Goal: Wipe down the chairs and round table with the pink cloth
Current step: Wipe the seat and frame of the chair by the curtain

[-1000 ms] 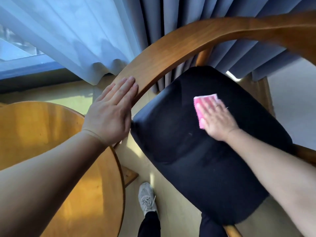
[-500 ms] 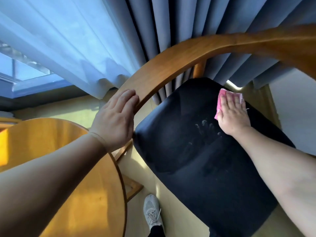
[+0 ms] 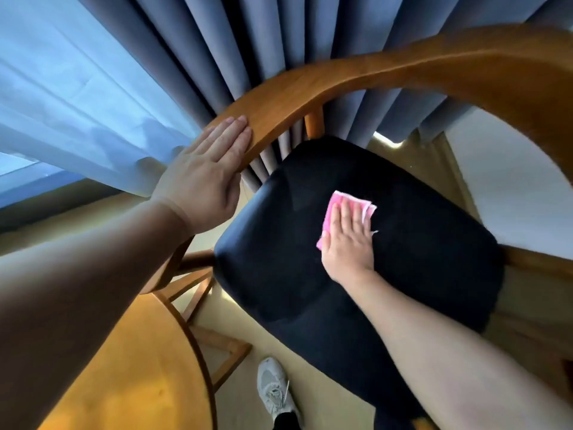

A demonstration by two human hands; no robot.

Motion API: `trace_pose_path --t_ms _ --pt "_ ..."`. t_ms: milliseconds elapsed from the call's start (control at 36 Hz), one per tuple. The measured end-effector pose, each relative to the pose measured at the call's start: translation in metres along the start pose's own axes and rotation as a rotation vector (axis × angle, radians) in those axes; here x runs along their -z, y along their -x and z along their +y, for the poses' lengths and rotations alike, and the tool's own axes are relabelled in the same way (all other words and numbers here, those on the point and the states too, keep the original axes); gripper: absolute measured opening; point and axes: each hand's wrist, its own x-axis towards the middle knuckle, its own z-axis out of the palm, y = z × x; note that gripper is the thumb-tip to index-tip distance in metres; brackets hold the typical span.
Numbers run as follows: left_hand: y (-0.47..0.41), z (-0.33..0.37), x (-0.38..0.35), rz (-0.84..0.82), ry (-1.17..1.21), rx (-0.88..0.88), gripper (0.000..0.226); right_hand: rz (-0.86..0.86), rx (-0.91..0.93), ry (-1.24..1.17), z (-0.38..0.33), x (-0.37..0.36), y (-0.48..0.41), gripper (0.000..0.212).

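Pink cloth (image 3: 347, 209) lies flat on the black seat cushion (image 3: 356, 243) of the wooden chair, pressed under the right hand (image 3: 348, 243), fingers spread flat on it, not clamped. Left hand (image 3: 206, 178) rests open-palmed on the curved backrest rail (image 3: 341, 79), steadying. Seat wiping looks mid-way; rail, the other chairs and round table (image 3: 130, 367) likely still left.

We see a black seat (image 3: 310, 259) carrying the cloth (image 3: 333, 209), which lies flat on it near the middle. The wooden table (image 3: 130, 367) stands on the pale floor (image 3: 325, 395), where a grey shoe (image 3: 274, 389) also rests.
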Motion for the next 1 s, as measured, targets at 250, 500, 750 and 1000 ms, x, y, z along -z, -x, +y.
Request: trace_pose_path --t_ms 250,500,750,1000 --pt "0.004 -0.003 -0.004 0.020 0.006 0.002 0.060 -0.038 0.058 -0.089 -0.070 -0.047 0.094 0.072" --pt "0.003 -0.004 -0.005 0.001 -0.013 -0.003 0.067 0.004 -0.025 -0.046 -0.030 -0.011 0.017 0.073" --pt "0.003 -0.006 -0.006 -0.004 -0.001 -0.003 0.069 -0.016 -0.042 -0.152 -0.062 -0.038 0.075 0.068" --pt "0.003 -0.006 -0.007 -0.009 -0.015 -0.010 0.071 0.003 0.024 -0.001 -0.041 -0.007 0.019 0.066"
